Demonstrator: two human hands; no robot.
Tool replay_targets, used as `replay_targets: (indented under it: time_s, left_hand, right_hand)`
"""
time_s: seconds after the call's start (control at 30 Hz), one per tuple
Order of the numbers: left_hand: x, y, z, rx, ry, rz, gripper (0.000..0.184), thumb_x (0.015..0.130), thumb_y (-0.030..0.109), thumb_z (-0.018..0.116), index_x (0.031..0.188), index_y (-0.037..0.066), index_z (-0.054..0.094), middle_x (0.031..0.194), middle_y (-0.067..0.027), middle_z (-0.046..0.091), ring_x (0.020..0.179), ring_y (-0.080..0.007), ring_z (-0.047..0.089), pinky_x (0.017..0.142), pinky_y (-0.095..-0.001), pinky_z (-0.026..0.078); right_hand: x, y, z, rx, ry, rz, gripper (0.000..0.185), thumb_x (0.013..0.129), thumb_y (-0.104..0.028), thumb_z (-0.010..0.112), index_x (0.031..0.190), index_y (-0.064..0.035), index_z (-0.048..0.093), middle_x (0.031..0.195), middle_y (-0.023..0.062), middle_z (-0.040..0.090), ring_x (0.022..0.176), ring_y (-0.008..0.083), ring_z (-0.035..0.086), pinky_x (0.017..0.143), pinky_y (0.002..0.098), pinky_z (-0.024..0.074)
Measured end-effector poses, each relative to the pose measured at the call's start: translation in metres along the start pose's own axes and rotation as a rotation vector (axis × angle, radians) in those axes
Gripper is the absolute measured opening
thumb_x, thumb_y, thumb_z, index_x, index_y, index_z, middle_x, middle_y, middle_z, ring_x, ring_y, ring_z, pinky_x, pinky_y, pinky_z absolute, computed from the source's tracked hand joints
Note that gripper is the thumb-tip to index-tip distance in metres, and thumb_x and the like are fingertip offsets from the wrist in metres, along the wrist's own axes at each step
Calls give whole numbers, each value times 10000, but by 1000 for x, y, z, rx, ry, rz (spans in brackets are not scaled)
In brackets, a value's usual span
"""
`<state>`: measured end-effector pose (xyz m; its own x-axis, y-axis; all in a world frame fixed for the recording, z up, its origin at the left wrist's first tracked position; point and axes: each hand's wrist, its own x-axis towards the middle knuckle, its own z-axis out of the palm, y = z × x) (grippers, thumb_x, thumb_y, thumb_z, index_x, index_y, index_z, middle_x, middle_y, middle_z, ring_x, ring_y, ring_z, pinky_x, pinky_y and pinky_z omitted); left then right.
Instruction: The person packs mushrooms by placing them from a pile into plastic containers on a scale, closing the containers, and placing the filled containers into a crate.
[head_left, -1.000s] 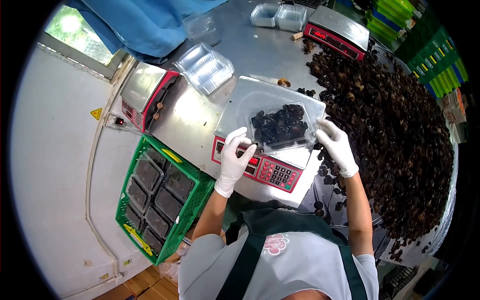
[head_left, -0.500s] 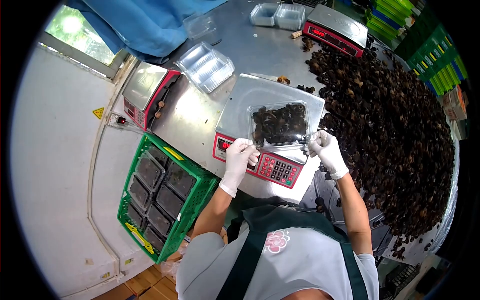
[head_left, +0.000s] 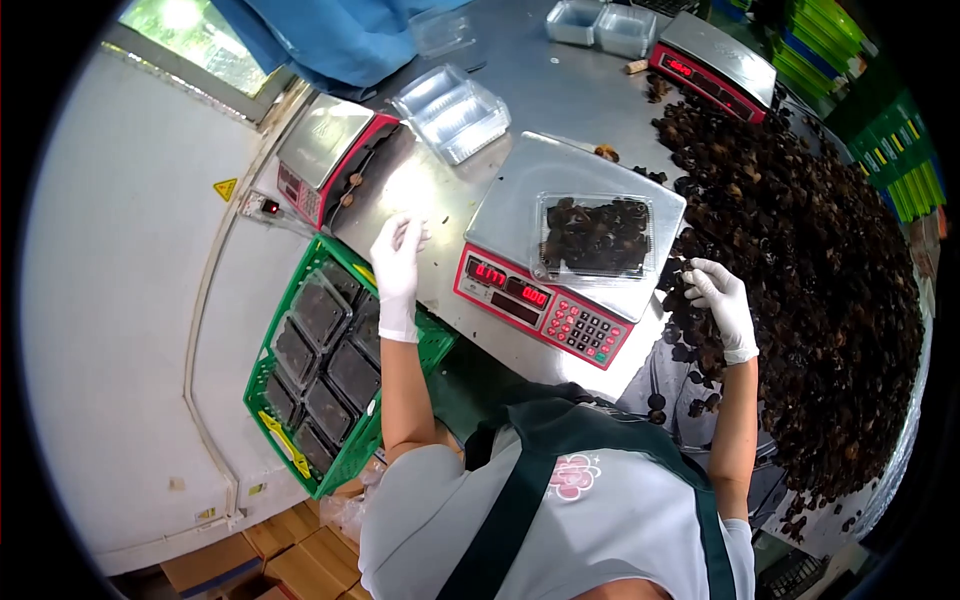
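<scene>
A clear plastic box (head_left: 597, 236) filled with dark, wrinkled pieces rests on the silver plate of the middle scale (head_left: 540, 300), whose red display is lit. My left hand (head_left: 400, 260), in a white glove, is raised left of the scale, its fingers apart and holding nothing. To the right of the box, my gloved right hand (head_left: 722, 305) is at the edge of the dark heap (head_left: 790, 260). Its thumb and fingertips are pinched together; a small dark piece shows beside them, but what they grip is too small to tell.
A green crate (head_left: 350, 400) of filled boxes stands at the lower left. Empty clear trays (head_left: 452, 112) lie behind the scale. Further scales stand at the left (head_left: 335, 150) and back right (head_left: 715, 65). Green crates (head_left: 815, 45) are stacked at the far right.
Both hands have let go of the box, which now sits on the scale. My left hand has moved left, and my right hand has moved right to the heap. The view has shifted slightly.
</scene>
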<state>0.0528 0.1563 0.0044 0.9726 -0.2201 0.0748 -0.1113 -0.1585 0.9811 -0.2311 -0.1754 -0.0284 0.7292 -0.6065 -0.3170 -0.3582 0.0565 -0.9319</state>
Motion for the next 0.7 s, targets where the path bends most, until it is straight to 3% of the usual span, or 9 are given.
replay_targets:
  time_s: [0.17,0.33,0.4,0.47,0.53,0.57,0.6,0.67,0.7]
  left_hand:
    - [0,4,24,24,-115,-98,298,906,206,645,1119,0,617,945,-47,658,794,-97,616,704,-227,480]
    - [3,-11,53,52,-283,-166,370,881,247,678,1167,25,600,940,-35,648,724,-78,584,636,-225,468]
    - [-1,-14,68,157,-413,-245,435,838,342,716,1125,29,621,910,-40,656,722,-89,588,622,-234,471]
    - [-13,0,82,358,-562,-276,431,814,351,732,1062,11,637,884,-51,661,734,-112,601,658,-253,488]
    - [-22,-17,90,357,-664,-76,411,799,330,742,1023,1,642,877,-67,666,747,-128,614,685,-270,499]
    - [-27,-27,93,199,-635,-69,384,782,272,757,1009,-12,637,871,-84,667,753,-129,617,697,-262,498]
    - [-32,-20,92,166,-630,-85,367,760,189,770,1025,-20,624,869,-95,664,782,-143,634,727,-265,505]
    - [-46,-17,88,115,-539,63,386,733,126,774,1050,-21,608,912,-97,662,807,-161,650,751,-279,514]
    - [-49,-23,87,167,-496,309,419,734,123,766,1093,-5,592,1027,-118,648,883,-195,656,767,-294,520]
  right_hand:
    - [4,-7,15,20,-19,-34,371,918,-221,622,1209,7,586,936,47,689,735,79,599,668,220,476]
    - [11,-19,32,-20,-2,-40,416,894,-268,655,1185,24,596,904,55,687,728,91,600,671,229,477]
    - [15,-24,40,-173,7,-6,431,878,-306,673,1134,37,621,880,71,692,738,109,614,695,243,488]
    - [19,-15,48,-266,-26,-77,403,834,-337,718,980,35,664,807,85,693,716,114,629,667,262,498]
    - [5,-26,57,-294,12,-86,359,818,-311,740,899,28,655,740,61,672,708,112,629,647,262,497]
    - [5,-19,57,-321,26,-97,319,783,-255,774,872,16,631,722,47,653,687,110,620,651,260,503]
    - [-5,-25,56,-99,-32,-36,318,752,-203,793,915,1,610,825,56,654,763,101,626,700,267,512]
    - [-5,9,58,-146,68,-370,307,727,-137,787,923,-21,581,991,97,658,912,145,638,784,305,518]
    - [-15,2,59,-363,171,-545,240,730,-67,746,879,-43,559,1119,144,639,1026,224,620,842,342,510]
